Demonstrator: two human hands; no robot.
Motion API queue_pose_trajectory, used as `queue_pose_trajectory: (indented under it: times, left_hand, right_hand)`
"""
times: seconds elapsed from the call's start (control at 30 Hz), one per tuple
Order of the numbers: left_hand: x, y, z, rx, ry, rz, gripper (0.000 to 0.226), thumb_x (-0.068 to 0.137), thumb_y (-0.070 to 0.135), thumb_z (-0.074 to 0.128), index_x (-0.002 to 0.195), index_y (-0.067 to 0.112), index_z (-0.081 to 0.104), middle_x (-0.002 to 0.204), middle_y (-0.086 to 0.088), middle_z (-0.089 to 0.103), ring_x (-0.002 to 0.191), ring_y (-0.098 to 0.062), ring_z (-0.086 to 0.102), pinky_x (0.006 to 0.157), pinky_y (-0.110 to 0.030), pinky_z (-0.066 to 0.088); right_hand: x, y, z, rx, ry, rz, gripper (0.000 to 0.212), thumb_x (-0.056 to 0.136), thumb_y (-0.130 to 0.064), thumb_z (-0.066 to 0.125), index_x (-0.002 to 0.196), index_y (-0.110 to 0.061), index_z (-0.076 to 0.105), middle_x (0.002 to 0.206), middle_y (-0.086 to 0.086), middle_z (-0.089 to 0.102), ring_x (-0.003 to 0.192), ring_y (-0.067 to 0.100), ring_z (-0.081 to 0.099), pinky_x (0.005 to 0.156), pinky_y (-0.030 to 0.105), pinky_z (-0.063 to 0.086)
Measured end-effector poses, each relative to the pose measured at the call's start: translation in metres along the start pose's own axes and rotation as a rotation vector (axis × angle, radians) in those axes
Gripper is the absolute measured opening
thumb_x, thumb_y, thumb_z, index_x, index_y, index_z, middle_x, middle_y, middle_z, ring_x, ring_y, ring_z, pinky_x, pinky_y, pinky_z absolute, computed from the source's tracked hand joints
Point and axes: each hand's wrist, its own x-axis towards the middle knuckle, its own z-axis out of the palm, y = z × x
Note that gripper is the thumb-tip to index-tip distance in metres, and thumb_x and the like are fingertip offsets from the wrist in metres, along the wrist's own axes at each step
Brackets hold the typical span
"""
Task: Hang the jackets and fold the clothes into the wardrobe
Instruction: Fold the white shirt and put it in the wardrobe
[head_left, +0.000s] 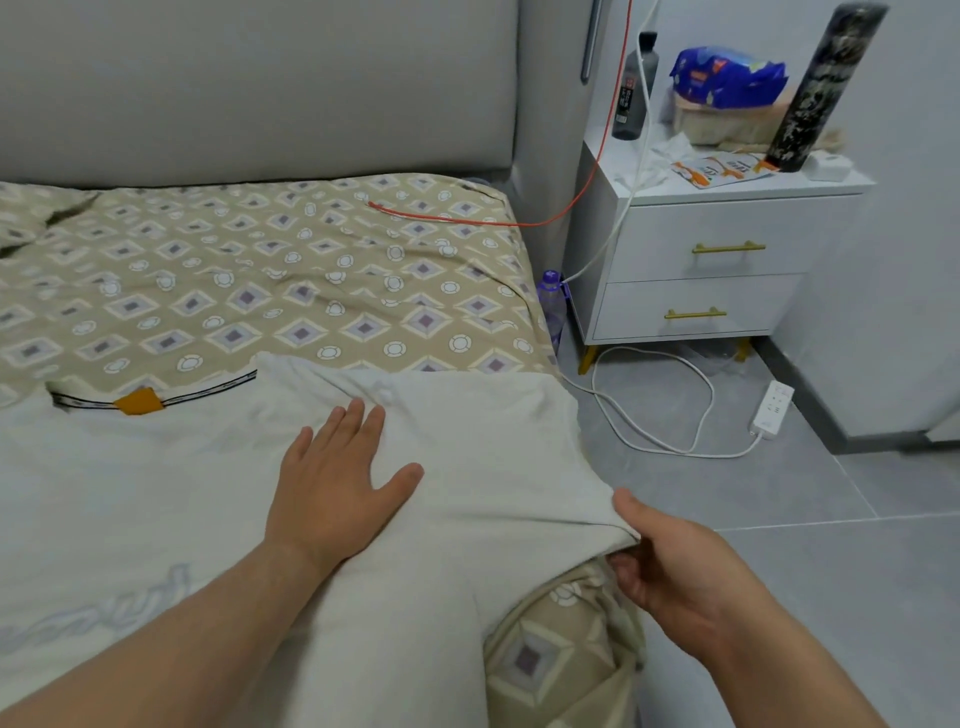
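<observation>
Grey floor tiles (779, 571) run along the right edge of a bed (311, 270) covered in a beige diamond-patterned sheet, with a padded grey headboard (249, 88) at its far end. A pale T-shirt (467, 441) lies spread over the near part of the bed, its collar with an orange tag (139, 401) pointing towards the headboard. A broad band of patterned sheet shows between the collar and the headboard.

The left hand (332, 488) lies palm down on the shirt near the shoulder, fingers straight and slightly spread, gripping nothing. The right hand (675, 566) pinches the hem of the right sleeve just at the bed's right edge, thumb on top and fingers curled underneath. The sleeve reaches past the mattress edge, over the floor.

A white nightstand (717, 270) with two drawers stands close to the bed's far right corner, leaving only a narrow gap where a purple bottle (551, 301) stands on the floor. A white cable (649, 436) loops across the tiles from the bedside to a power strip (774, 410) near the wall. A red cable (467, 221) trails from the nightstand side onto the sheet, well apart from the shirt.
</observation>
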Motion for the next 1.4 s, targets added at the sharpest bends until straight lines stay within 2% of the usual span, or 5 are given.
queue_pose_trajectory:
  times: [0.17, 0.63, 0.9, 1.03, 1.4]
  left_hand:
    - [-0.001, -0.002, -0.001, -0.035, 0.002, 0.026, 0.101, 0.071, 0.082, 0.008, 0.156, 0.029, 0.019, 0.164, 0.004, 0.01, 0.151, -0.01, 0.006, 0.122, -0.038, 0.005]
    - [-0.07, 0.043, -0.029, -0.152, -0.13, 0.223, 0.112, 0.064, 0.083, 0.036, 0.156, 0.026, 0.009, 0.162, 0.007, -0.005, 0.148, -0.006, -0.011, 0.121, -0.033, -0.009]
    - [-0.136, 0.092, -0.023, 0.156, -0.434, 0.271, 0.118, 0.022, 0.04, 0.081, 0.128, -0.004, 0.053, 0.135, -0.024, 0.056, 0.119, -0.033, 0.061, 0.089, -0.041, 0.054]
    - [-0.135, 0.1, -0.051, -0.086, -0.569, 0.263, 0.086, 0.094, 0.011, 0.05, 0.156, 0.016, -0.01, 0.161, -0.007, -0.023, 0.15, -0.016, -0.014, 0.108, -0.015, -0.006]
    - [0.023, 0.043, -0.051, -0.229, -0.268, 0.22, 0.043, 0.099, 0.035, 0.044, 0.14, 0.023, 0.043, 0.157, -0.007, 0.029, 0.149, -0.024, 0.015, 0.119, -0.036, 0.013]
  right_hand:
    - [-0.015, 0.014, 0.005, -0.238, -0.055, -0.074, 0.045, 0.082, -0.056, 0.065, 0.078, -0.011, 0.066, 0.057, 0.0, 0.055, 0.05, 0.013, 0.048, 0.053, 0.026, 0.041]
    - [0.002, 0.014, 0.0, -0.394, -0.001, -0.123, 0.013, 0.085, -0.012, 0.068, 0.092, -0.013, 0.057, 0.078, 0.006, 0.056, 0.058, 0.016, 0.049, 0.053, 0.028, 0.042]
    - [0.01, 0.012, 0.007, -0.027, -0.119, -0.01, 0.018, 0.089, 0.01, 0.053, 0.096, 0.001, 0.067, 0.075, 0.012, 0.074, 0.059, 0.021, 0.07, 0.049, 0.026, 0.056]
    - [0.016, 0.012, 0.005, 0.072, -0.213, -0.064, 0.036, 0.087, 0.014, 0.045, 0.112, -0.002, 0.065, 0.101, 0.019, 0.074, 0.085, 0.033, 0.071, 0.073, 0.039, 0.059]
    - [0.015, 0.012, -0.015, -0.016, -0.552, -0.151, 0.07, 0.076, 0.023, 0.028, 0.132, -0.01, 0.056, 0.123, 0.014, 0.069, 0.107, 0.032, 0.068, 0.075, 0.035, 0.059]
